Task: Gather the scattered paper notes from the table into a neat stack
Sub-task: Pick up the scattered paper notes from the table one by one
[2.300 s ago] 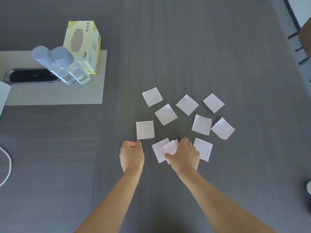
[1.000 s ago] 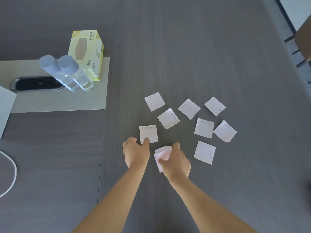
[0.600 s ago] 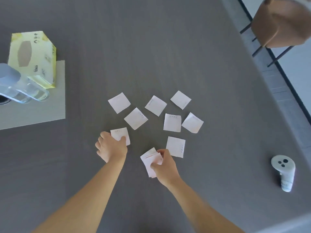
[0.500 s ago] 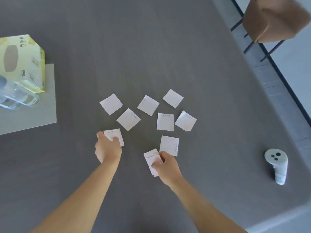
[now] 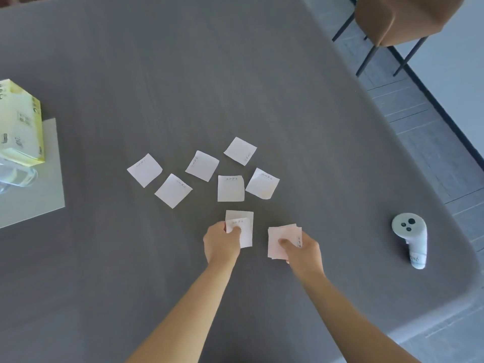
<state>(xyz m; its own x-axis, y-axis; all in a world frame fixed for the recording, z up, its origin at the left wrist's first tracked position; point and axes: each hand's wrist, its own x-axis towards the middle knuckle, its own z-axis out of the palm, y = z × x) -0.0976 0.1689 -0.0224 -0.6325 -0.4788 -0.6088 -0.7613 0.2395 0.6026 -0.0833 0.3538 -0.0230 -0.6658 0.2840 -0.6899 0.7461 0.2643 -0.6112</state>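
Note:
Several white square paper notes [image 5: 230, 188] lie scattered on the dark grey table [image 5: 183, 74], beyond both hands. My left hand [image 5: 221, 244] pinches one note [image 5: 237, 224] and holds it over another note [image 5: 247, 237] that lies flat on the table. To the right, my right hand [image 5: 303, 251] grips a small stack of notes [image 5: 281, 238], thumb on top, just above the tabletop. The two hands are a short gap apart.
A white handheld controller [image 5: 411, 238] lies near the table's right edge. A yellow tissue box [image 5: 19, 127] and a clear bottle [image 5: 15, 175] stand on a pale mat [image 5: 39, 200] at the left. A brown chair [image 5: 400, 17] stands beyond the far right corner.
My left hand lifted the note it was touching and carried it right, over the note nearest the stack. My right hand shifted right with its stack. The view swung to the right.

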